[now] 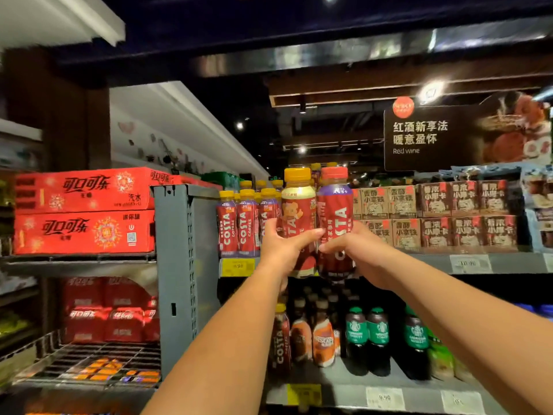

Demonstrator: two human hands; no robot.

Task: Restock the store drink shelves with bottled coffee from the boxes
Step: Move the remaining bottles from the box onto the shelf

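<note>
lifting two bottles of coffee up to the upper shelf (508, 262) looks like the step in hand. the left hand (278, 250) is clamped round a yellow-capped bottle (298, 211) and the right hand (359, 253) round a red-capped bottle (335, 211). the hands are close together, and the bottles are upright and touching side by side, a little to three o'clock of the frame's middle. at nine o'clock of the held pair a row of costa bottles (245, 226) already stands on the shelf, and at three o'clock sit stacked brown cartons (434, 217). the space between them is hidden behind the pair. at six o'clock the lower shelf (344, 396) carries other coffee bottles, and far out at nine o'clock lie red cola cases (83, 211). no supply box is in view. the next move probably calls for easing both bottles forward, setting their bases flat on the shelf beside the row, and not nudging the neighbours over. the red cap may need its own lane.
</note>
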